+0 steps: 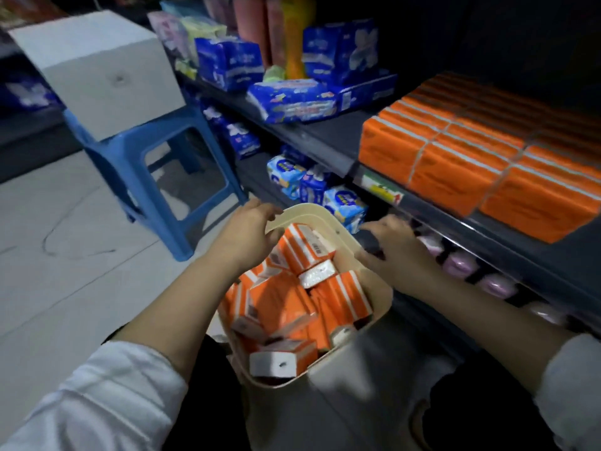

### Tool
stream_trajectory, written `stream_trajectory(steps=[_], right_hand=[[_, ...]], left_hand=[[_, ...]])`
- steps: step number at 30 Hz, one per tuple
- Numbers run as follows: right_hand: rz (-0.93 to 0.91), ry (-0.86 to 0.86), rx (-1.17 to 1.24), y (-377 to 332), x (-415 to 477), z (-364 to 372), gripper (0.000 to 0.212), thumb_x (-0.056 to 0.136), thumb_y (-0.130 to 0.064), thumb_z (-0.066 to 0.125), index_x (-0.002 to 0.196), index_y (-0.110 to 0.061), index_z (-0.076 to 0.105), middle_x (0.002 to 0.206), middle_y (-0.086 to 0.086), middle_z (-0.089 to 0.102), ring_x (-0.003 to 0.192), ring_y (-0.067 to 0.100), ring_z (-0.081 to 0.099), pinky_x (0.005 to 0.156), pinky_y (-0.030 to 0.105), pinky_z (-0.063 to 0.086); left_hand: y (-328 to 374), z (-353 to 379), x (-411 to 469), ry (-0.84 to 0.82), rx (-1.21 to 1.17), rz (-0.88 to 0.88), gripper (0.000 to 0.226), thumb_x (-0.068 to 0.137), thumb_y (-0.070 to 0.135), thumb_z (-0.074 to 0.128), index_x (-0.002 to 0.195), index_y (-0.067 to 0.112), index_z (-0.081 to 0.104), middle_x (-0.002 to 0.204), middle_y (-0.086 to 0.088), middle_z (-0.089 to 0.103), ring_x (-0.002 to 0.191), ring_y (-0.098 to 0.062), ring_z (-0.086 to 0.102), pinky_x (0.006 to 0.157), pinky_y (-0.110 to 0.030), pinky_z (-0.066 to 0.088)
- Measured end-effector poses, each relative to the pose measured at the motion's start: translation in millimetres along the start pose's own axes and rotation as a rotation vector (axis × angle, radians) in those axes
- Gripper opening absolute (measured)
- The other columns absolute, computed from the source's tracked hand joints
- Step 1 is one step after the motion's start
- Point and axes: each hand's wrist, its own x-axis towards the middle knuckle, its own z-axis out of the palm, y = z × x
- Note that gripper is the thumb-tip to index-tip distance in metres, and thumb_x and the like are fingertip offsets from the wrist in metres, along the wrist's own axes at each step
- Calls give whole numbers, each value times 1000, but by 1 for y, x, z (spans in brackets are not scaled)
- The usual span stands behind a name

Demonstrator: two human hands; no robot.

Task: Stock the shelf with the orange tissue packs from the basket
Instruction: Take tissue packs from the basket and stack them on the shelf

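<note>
Tissue packs (292, 297) in basket (341, 402); left hand (247, 232) grips rim beside them; right hand (396, 255): hold unclear.

Both arms reach forward, white sleeves (97, 392) pushed back near the elbows so the forearms are bare. Left hand (247, 229) is knuckles-up with the wrist dipped a bit, its fingers (271, 211) hooked over the basket (309, 209) rim just right of them. Right hand (395, 252) sits palm-down across from those fingers, its own fingers stretched out loose and flat, kinda blurry.
</note>
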Motion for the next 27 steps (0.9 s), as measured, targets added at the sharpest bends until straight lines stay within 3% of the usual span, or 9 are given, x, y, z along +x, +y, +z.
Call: stream_trajectory(steps=[8, 15, 19, 23, 25, 27], right_hand=[[147, -356, 244, -27, 41, 89, 44, 83, -39, 64, 120, -16, 55, 110, 3, 60, 102, 19, 57, 80, 24, 39], [279, -646, 393, -53, 47, 148, 49, 87, -37, 58, 129, -13, 47, 129, 6, 53, 118, 23, 51, 95, 31, 41], [361, -582, 403, -60, 40, 166, 60, 84, -30, 65, 135, -15, 36, 136, 6, 46, 125, 25, 45, 101, 36, 38], [452, -591, 470, -61, 41, 162, 56, 80, -20, 69, 129, -15, 42, 130, 6, 51, 120, 25, 49, 99, 39, 43], [427, -589, 543, -59, 46, 146, 50, 79, -14, 68, 125, -13, 49, 122, 3, 55, 115, 23, 53, 94, 34, 46], [308, -546, 593, -62, 54, 118, 46, 77, -7, 69, 121, -12, 55, 111, -4, 56, 103, 14, 55, 80, 16, 47]], left_hand=[[-36, -2, 7, -138, -13, -31, 41, 87, 34, 63, 125, 21, 55, 113, -2, 55, 101, -17, 55, 84, -27, 44], [-51, 0, 7, -242, 26, -29, 46, 85, 35, 65, 128, 23, 53, 116, -1, 54, 106, -18, 54, 91, -33, 46], [-50, 1, 6, -257, 38, -31, 46, 85, 32, 64, 129, 24, 51, 118, -1, 54, 107, -18, 53, 90, -32, 46], [-50, 3, 8, -304, 58, -31, 52, 85, 28, 65, 133, 24, 47, 125, -2, 52, 114, -19, 51, 93, -31, 44], [-50, 4, 9, -340, 62, -41, 62, 83, 30, 68, 139, 23, 41, 132, -3, 49, 119, -20, 47, 96, -31, 41], [-50, 4, 11, -382, 74, -64, 77, 80, 35, 70, 144, 21, 30, 140, -4, 44, 127, -23, 42, 102, -33, 36]])
